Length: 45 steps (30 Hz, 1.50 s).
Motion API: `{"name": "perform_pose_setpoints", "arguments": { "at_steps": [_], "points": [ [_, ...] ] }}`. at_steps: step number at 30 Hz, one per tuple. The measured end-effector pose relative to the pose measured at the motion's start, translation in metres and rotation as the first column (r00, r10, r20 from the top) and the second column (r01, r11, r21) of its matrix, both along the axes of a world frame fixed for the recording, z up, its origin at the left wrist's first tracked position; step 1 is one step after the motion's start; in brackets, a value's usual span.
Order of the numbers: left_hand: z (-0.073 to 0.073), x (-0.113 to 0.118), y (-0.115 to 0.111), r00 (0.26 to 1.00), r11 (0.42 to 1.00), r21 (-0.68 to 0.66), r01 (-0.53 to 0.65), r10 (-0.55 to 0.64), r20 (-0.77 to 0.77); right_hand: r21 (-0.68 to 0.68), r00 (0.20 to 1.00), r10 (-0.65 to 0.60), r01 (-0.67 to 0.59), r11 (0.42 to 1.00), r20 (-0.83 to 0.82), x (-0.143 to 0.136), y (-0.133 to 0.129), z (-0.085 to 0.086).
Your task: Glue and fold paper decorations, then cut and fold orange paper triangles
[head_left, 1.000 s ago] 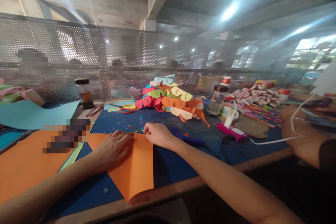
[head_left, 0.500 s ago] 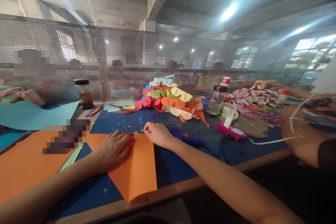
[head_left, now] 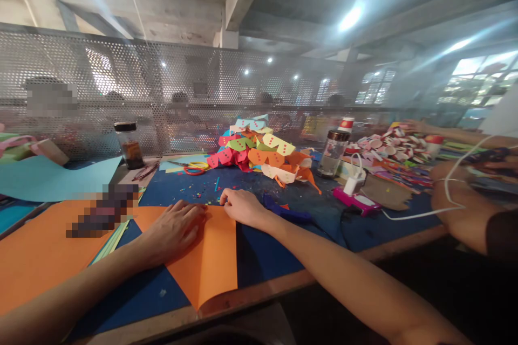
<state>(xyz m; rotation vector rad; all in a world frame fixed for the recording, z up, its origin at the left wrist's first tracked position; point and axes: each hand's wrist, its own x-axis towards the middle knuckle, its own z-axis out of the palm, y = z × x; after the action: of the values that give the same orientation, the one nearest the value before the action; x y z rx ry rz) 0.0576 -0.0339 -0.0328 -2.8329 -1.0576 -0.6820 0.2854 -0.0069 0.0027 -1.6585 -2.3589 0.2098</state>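
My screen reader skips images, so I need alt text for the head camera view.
A person's left hand lies flat on a folded orange paper sheet while the right hand pinches its far edge, on a blue-topped workbench. Behind them lies a heap of colourful dotted paper cut-outs.

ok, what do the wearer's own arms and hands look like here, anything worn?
Both arms are bare right up to the frame edge: no sleeves show. The left hand and right hand carry no gloves, rings, watch or wristband that can be seen. No cables or markings on either arm. The dark sleeve at far right belongs to another person.
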Motion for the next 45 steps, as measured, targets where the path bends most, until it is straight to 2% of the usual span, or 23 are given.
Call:
{"name": "perform_pose_setpoints", "arguments": {
  "at_steps": [18,28,36,45],
  "points": [
    [0.004,-0.013,-0.002,0.996,0.993,-0.079,0.092,-0.089,0.030,0.048,0.988,-0.115,0.121,0.992,-0.099,0.007,0.005,0.003],
    [0.001,-0.011,-0.003,0.998,0.993,-0.097,0.062,-0.062,0.004,-0.012,0.992,-0.067,0.066,0.998,-0.106,0.009,0.008,-0.004],
    [0.005,-0.007,-0.006,0.998,0.993,-0.094,0.065,-0.065,0.001,-0.024,0.994,-0.022,0.020,1.000,-0.107,0.009,0.005,-0.002],
    [0.010,-0.011,-0.008,0.998,0.991,-0.125,0.054,-0.056,-0.011,-0.019,0.984,-0.068,0.066,0.998,-0.166,0.009,0.008,-0.002]
  ]
}}
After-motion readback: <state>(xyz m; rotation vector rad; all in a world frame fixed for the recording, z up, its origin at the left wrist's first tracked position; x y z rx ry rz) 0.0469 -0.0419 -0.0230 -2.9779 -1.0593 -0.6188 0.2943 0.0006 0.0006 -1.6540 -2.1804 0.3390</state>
